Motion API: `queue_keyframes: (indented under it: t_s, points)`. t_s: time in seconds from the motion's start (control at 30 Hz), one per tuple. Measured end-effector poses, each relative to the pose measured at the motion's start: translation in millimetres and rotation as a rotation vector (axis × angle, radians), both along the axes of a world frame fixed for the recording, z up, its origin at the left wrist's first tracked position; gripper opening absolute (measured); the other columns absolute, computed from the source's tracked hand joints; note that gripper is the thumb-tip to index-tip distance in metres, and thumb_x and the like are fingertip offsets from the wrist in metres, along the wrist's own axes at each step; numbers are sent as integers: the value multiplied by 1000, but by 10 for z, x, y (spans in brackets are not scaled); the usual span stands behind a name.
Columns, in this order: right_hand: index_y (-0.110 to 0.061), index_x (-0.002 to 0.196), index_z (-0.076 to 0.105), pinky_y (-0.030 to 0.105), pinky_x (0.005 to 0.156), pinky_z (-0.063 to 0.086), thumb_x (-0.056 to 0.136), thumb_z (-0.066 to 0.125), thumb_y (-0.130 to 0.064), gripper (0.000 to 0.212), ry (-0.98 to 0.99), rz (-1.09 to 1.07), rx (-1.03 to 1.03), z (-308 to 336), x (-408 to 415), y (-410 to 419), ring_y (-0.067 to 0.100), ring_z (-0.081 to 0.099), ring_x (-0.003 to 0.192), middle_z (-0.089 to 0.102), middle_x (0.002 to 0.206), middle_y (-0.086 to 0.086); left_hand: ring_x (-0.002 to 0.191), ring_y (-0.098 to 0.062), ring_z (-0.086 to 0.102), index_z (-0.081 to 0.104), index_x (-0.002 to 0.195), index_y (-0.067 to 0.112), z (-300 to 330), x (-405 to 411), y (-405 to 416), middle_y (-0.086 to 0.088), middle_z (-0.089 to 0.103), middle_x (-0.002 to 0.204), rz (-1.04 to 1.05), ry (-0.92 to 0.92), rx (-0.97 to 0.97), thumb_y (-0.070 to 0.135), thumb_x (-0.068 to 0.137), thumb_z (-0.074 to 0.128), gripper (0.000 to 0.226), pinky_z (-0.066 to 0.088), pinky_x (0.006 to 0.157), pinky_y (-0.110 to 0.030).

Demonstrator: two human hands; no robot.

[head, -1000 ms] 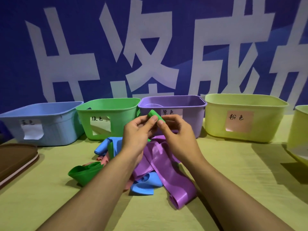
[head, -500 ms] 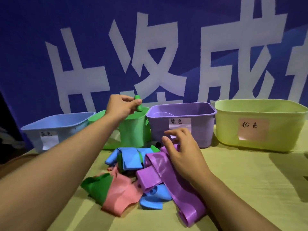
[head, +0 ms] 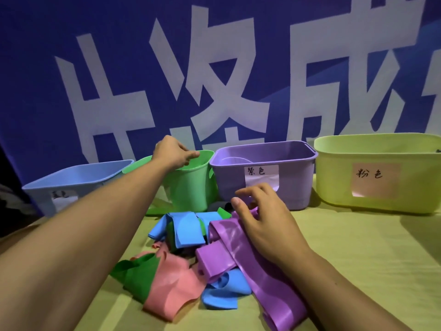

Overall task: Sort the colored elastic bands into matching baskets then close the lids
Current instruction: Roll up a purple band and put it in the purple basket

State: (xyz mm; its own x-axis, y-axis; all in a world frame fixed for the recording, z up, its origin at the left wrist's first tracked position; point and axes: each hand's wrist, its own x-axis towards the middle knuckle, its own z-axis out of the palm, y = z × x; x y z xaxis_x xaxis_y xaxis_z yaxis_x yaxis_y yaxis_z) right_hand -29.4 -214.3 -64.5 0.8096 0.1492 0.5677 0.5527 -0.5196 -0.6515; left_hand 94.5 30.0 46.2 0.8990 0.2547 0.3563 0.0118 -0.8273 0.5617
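Note:
A heap of flat elastic bands lies on the yellow-green table: a long purple band [head: 241, 249], blue bands [head: 186, 226], a pink band [head: 174, 290] and a green band [head: 137, 275]. Behind it stand a blue basket [head: 78, 180], a green basket [head: 191, 185], a purple basket [head: 265, 158] and a yellow-green basket [head: 374, 151] with a pink label. My left hand [head: 173, 152] hovers over the green basket's rim, fingers curled down, nothing visible in it. My right hand [head: 265, 220] rests spread on the purple band.
A blue banner with large white characters [head: 214, 80] hangs right behind the baskets. Each basket has a paper label on its front. A small dark object [head: 228, 206] lies between the heap and the purple basket.
My left hand held a small green rolled band above the green basket; now the band is gone from my fingers and the hand sits lower at the rim. My right hand stayed on the purple band.

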Motion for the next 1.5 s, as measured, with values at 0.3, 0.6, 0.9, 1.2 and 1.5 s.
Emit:
queue_keyframes:
  t_s: [0.3, 0.6, 0.9, 1.2, 1.5]
  points:
    - [-29, 105, 69, 25, 83, 50, 100, 60, -42, 17, -37, -21, 20, -32, 39, -16, -1, 60, 93, 62, 104, -15, 77, -12, 76, 78, 91, 21, -68, -880, -338, -2, 78, 80, -342, -199, -245, 28, 89, 80, 8, 63, 81, -36]
    - [-23, 85, 77, 31, 78, 54, 92, 73, -45, 24, 86, -35, -144, 275, -188, -227, 5, 67, 78, 72, 76, -13, 83, -8, 73, 78, 98, 16, -843, -1718, -491, 4, 79, 88, -486, 39, -388, 13, 84, 84, 15, 60, 80, -25]
    - [-35, 102, 68, 22, 82, 52, 71, 92, -44, 40, 514, 316, -622, 246, -887, -744, 5, 59, 95, 63, 108, -13, 84, -3, 73, 79, 95, 24, -970, -2035, -716, 6, 80, 91, -649, 74, -237, 14, 88, 80, 12, 56, 83, -21]
    - [-21, 96, 76, 18, 71, 47, 101, 63, -30, 17, 295, 298, -325, 340, -964, -776, 1, 55, 72, 71, 84, -4, 107, -8, 67, 67, 120, 29, -890, -2256, -898, 10, 72, 115, -748, 41, -265, 1, 93, 69, 39, 52, 95, -20]
    - [-17, 108, 75, 32, 71, 60, 104, 57, -29, 23, 304, 275, 82, 861, -994, -562, 14, 68, 79, 75, 91, 6, 112, -7, 67, 66, 123, 34, -466, -2219, -1019, 7, 69, 121, -781, -258, -341, 13, 82, 85, 50, 55, 99, -30]
